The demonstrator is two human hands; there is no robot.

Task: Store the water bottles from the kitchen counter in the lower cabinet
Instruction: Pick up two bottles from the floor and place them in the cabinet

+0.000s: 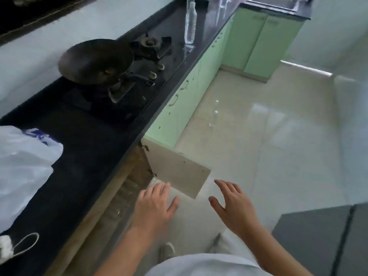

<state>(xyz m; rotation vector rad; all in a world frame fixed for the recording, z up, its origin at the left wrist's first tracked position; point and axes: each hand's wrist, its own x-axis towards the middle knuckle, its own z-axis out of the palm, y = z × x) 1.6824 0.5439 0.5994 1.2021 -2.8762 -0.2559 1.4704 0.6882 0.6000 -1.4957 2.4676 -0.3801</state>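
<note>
- Long black stone kitchen counter (83,148): it runs along my left side and away ahead of me; the task's things stand at its far end.
- Pale green lower cabinet (127,194) under the counter's near part: its beige-backed door (179,172) is swung out over the floor. Clear shapes inside may be stored bottles, but the blur stops me from telling.
- Round black wok (95,60) on the gas hob: it sits between my hands and the bottles, so I judge any reach must pass beside it.
- Left hand (155,204): fingers straight and spread, holding nothing, just beside the door's lower corner, on the counter side.
- Right hand (233,202): likewise spread and empty, out over the floor, farther from the counter.
- Clear plastic water bottle (190,22): it stands upright, long axis vertical, near the counter's front edge beyond the hob, well apart from both hands. More clear bottles (221,8) stand behind it.
- Deciding relation: the bottle lies ahead and to the left. The left hand is nearer, and I judge a step forward is needed before a side grasp round the body.
</note>
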